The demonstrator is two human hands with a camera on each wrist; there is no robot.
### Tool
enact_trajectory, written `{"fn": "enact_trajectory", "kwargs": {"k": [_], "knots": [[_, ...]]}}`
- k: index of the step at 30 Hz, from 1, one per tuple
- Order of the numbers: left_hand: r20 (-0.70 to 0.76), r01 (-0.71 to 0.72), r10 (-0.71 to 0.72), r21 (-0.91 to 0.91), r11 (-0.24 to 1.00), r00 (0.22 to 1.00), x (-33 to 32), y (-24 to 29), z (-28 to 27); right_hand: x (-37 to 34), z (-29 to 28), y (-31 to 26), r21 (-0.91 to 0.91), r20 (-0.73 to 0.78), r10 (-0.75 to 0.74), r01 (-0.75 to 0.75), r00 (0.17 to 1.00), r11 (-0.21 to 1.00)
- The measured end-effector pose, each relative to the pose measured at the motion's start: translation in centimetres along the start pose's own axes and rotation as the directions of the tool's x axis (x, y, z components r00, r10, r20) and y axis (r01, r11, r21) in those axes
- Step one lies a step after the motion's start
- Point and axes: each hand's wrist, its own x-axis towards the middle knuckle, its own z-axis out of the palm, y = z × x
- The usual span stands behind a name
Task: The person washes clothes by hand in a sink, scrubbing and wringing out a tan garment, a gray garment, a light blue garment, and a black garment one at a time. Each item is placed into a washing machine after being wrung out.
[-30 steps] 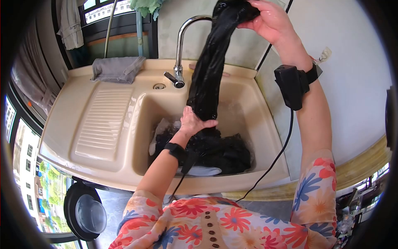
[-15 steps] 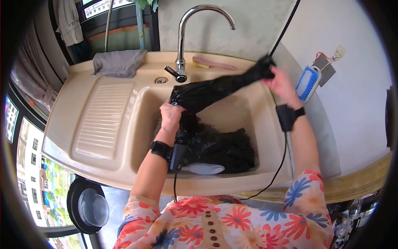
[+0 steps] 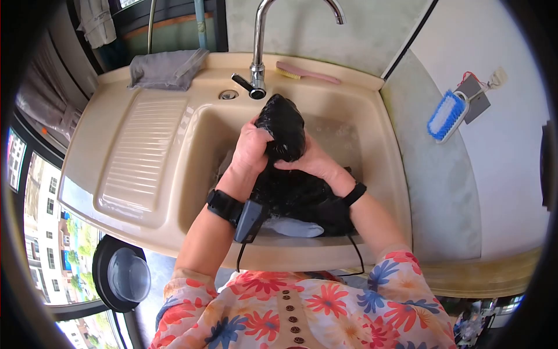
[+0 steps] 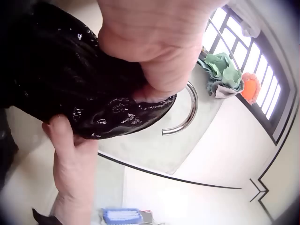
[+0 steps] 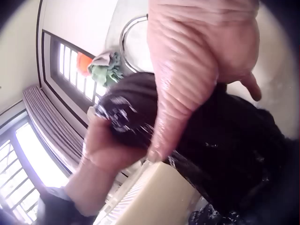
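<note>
A wet black cloth (image 3: 282, 128) is bunched between both hands above the sink basin, its lower part hanging toward more black fabric (image 3: 296, 195) in the water. My left hand (image 3: 252, 145) grips its left side; in the left wrist view the left hand (image 4: 157, 47) has its fingers curled over the glossy cloth (image 4: 84, 84). My right hand (image 3: 311, 158) holds the lower right side, and in the right wrist view the right hand (image 5: 197, 61) has its thumb pressed along the dark cloth (image 5: 225, 136). A pale grey-white item (image 3: 293, 227) lies at the basin's front.
The chrome faucet (image 3: 257, 70) stands behind the basin, with a pink brush (image 3: 311, 74) on the ledge to its right. A grey cloth (image 3: 167, 68) lies at the back left, above the ribbed drainboard (image 3: 136, 154). A blue-and-white brush (image 3: 447, 116) hangs on the right wall.
My right hand has come down and left from its raised position at the right, bringing the stretched cloth together in a bunch beside my left hand. The head view has shifted slightly.
</note>
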Motion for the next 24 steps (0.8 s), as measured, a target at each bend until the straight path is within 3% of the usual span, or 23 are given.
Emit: {"fn": "enact_trajectory", "kwargs": {"k": [2,3,5,6,7,8,9,10,11,13,15,17,19,20,21,22,23,24], "knots": [[0.09,0.028,-0.028,0.002,1.0,0.996,0.4,0.0,-0.5,0.2,1.9,0.9,0.428,-0.266,0.02,0.099,0.964,0.898],[0.088,0.022,-0.022,0.001,1.0,0.996,0.6,0.3,-0.2,0.3,2.0,1.2,0.427,-0.261,0.017,0.1,0.965,0.899],[0.073,0.049,-0.057,0.111,0.993,0.996,0.6,0.7,0.4,0.4,2.2,1.9,0.583,-0.275,0.21,-0.011,0.938,0.812],[0.105,0.082,-0.107,0.217,0.973,0.989,0.6,1.3,0.7,0.5,2.3,1.6,0.582,-0.27,0.208,-0.013,0.94,0.813],[0.102,0.078,-0.102,0.213,0.974,0.99,0.4,1.3,0.5,0.6,2.2,1.4,0.686,-0.318,0.255,0.036,0.913,0.727],[0.158,-0.111,0.033,0.518,0.848,0.987,0.1,1.1,-0.1,0.6,2.2,1.2,0.772,-0.357,0.309,0.092,0.882,0.629],[0.253,-0.283,0.136,0.749,0.599,0.958,-0.2,0.7,-0.7,0.6,1.9,1.2,0.771,-0.355,0.309,0.09,0.882,0.63],[0.241,-0.254,0.093,0.827,0.501,0.966,-0.7,-0.7,-1.9,0.7,1.5,1.2,0.829,-0.323,0.354,0.082,0.878,0.553],[0.233,-0.24,0.058,0.935,0.263,0.971,-1.2,-2.2,-2.9,0.8,1.2,1.2,0.88,-0.288,0.398,0.076,0.871,0.469],[0.158,-0.173,0.171,0.982,0.08,0.973,-2.7,-3.6,-1.4,0.9,1.2,0.4,0.897,-0.307,0.455,0.095,0.836,0.431],[0.084,-0.102,0.151,0.988,0.118,0.985,-2.7,-4.3,-0.9,0.7,1.5,-0.1,0.924,-0.269,0.499,0.074,0.824,0.375],[0.01,-0.031,0.141,0.988,0.149,0.99,-2.4,-4.2,-1.0,0.6,1.3,0.3,0.903,-0.25,0.447,0.04,0.859,0.428],[-0.076,0.057,0.028,0.909,0.414,0.997,-2.5,-3.7,-1.1,-0.1,0.3,0.3,0.879,-0.224,0.405,0.004,0.886,0.477],[-0.076,0.058,0.027,0.906,0.42,0.997,-2.5,-3.5,-1.1,-0.9,-1.1,-0.2,0.851,-0.071,0.326,-0.113,0.943,0.512],[-0.035,0.074,-0.074,0.777,0.625,0.997,-2.4,-3.1,-1.2,-1.6,-2.6,-0.4,0.801,0.094,0.249,-0.222,0.964,0.556],[0.029,0.112,-0.161,0.603,0.79,0.986,-2.5,-2.6,-1.3,-2.0,-4.2,1.5,0.708,0.142,0.116,-0.183,0.983,0.682],[0.113,0.167,-0.228,0.395,0.903,0.967,-2.7,-2.0,-1.4,-2.6,-5.6,3.5,0.582,0.057,0.165,-0.167,0.985,0.796],[0.178,0.276,-0.338,0.302,0.912,0.924,-2.9,-0.6,-1.1,-3.0,-6.0,5.4,0.736,0.029,0.16,-0.129,0.987,0.665]]}}
